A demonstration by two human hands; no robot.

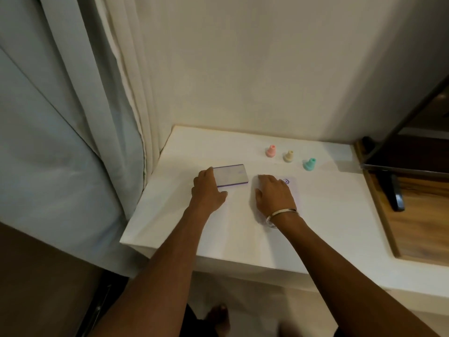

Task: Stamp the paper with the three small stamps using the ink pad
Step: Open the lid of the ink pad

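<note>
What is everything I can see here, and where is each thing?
Ink pad: one, pale with purple edge, left on the white table, lid seemingly shut.
Paper: one, pale, right of the ink pad, one round purple mark visible on it.
Pink stamp: one, upright, far side of the table.
Yellow stamp: one, upright, right of the pink one.
Green stamp: one, tilted, rightmost.
Table: one, white, against the wall.
Curtain: pale, at left.
Bangle: one, metallic, on the right wrist.
Left hand: touches the ink pad's near-left corner.
Right hand: flat on the paper.
</note>
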